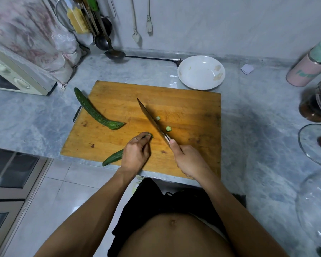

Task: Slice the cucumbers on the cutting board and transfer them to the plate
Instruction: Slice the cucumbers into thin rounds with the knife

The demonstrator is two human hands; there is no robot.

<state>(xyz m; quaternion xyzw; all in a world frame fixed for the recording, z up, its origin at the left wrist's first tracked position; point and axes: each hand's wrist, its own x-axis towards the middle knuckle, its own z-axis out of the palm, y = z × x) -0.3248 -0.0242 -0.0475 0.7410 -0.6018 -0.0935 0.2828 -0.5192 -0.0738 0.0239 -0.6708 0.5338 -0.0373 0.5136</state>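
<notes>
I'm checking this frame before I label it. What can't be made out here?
- Head view: the middle of the held cucumber is hidden under the left hand.
- The knife handle is covered by the right hand.
- The glass lid and pink bottle are cut off by the right edge.
- The plate marks are too small to identify.

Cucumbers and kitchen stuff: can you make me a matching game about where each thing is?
Things:
1. knife
2. whole cucumber
3. plate
4. cucumber slices

Places:
A. on the counter behind the cutting board
B. gripped by the right hand
C. on the board, right of the blade
D. lying across the board's left edge

Pairs: 1-B, 2-D, 3-A, 4-C
</notes>
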